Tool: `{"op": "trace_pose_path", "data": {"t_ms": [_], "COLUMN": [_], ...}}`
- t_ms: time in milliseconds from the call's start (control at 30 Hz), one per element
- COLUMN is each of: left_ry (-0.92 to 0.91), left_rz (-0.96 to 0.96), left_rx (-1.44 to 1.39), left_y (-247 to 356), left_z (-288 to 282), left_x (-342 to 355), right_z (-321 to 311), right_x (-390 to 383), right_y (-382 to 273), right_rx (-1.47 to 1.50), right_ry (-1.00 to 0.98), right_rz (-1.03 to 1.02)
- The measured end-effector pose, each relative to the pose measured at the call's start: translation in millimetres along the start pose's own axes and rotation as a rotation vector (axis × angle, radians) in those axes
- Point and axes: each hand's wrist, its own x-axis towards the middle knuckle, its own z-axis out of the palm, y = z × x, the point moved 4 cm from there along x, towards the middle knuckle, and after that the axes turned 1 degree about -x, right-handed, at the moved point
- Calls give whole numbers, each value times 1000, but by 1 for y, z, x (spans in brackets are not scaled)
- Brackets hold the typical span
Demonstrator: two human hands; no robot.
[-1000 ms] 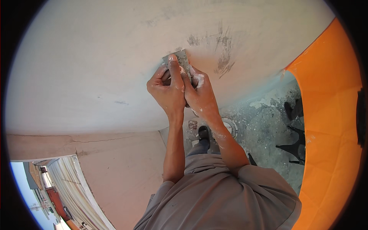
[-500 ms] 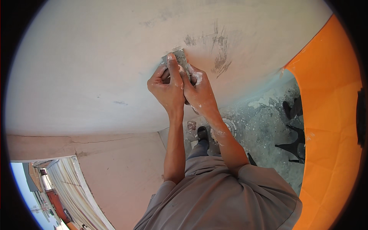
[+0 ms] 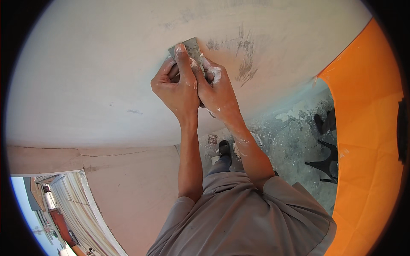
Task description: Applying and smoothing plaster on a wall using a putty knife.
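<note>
My left hand [image 3: 175, 85] and my right hand [image 3: 218, 87] are side by side, both gripping a grey, speckled flat scraper blade [image 3: 191, 48] against the pale plastered wall [image 3: 106, 77]. My left thumb lies along the blade's face; the rest of the blade and any handle are mostly hidden by my fingers. White filler smears both hands, mostly the right fingers. Dark scuff streaks [image 3: 245, 55] mark the wall just right of the blade.
An orange sheet [image 3: 363, 141] hangs along the right. Below are a speckled floor [image 3: 290, 136], my sandalled foot [image 3: 224, 149], a black star-shaped base [image 3: 324, 164] and a dark shoe [image 3: 324, 121]. A cracked pink wall [image 3: 132, 183] with an opening [image 3: 68, 200] is at lower left.
Both hands and the blade have moved up and to the left along the wall, away from the dark streaks. The grip looks the same.
</note>
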Motion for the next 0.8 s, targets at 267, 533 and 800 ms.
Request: {"op": "trace_pose_path", "data": {"t_ms": [267, 533, 800], "left_ry": [17, -406, -316], "left_rz": [-91, -276, 513], "left_rx": [72, 92, 404], "left_y": [-16, -73, 3], "left_z": [0, -25, -32], "left_x": [-6, -65, -43], "right_z": [-4, -70, -317], "right_x": [-6, -70, -332], "right_y": [13, 93, 264], "right_rx": [-22, 114, -744], "right_ry": [93, -156, 80], "right_rz": [-18, 333, 662]}}
